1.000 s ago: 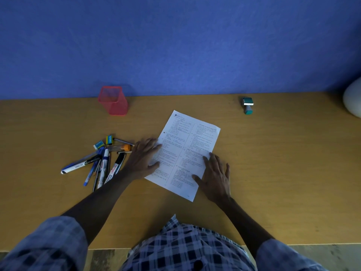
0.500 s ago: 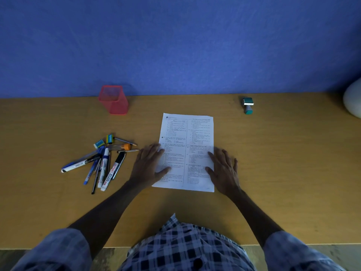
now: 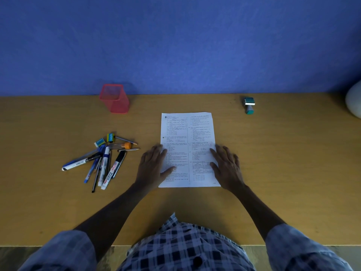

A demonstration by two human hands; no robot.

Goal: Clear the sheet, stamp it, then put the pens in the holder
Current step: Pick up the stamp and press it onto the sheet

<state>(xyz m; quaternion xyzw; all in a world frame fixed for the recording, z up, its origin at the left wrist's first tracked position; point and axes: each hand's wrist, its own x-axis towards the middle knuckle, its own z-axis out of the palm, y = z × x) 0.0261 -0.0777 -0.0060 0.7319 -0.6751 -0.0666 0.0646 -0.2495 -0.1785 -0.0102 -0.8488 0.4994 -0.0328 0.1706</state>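
On the wooden desk [image 3: 273,173], close to the person, the left hand [image 3: 153,169] lies flat on the left edge of the sheet [image 3: 187,133], fingers straight and spread, thumb reaching onto the paper. The right hand [image 3: 226,167] rests the same way on the right edge, fingers straight, grasping nothing. Both press the lower half of the page; its upper half is uncovered.

Just left of the left hand lies the pile of pens [image 3: 101,163], off the sheet: markers, thin pens and pencils crossed over one another, fanning toward the near left. An orange-capped tube [image 3: 121,146] and two small erasers [image 3: 105,140] sit at the far end of the pile. The red mesh holder [image 3: 114,98] stands upright against the blue wall [image 3: 175,45], beyond the pens and well apart from them. The teal stamp [image 3: 249,105] stands far right of the sheet, near the wall. A pale rounded object [image 3: 354,102] shows at the right edge.

Nothing rests on the sheet except the two hands. It is white, set square to the desk edge, printed in two columns with small tables; the text is too small to read. One marker's barrel reads "MARKER" in red, and one eraser carries a word I cannot make out.
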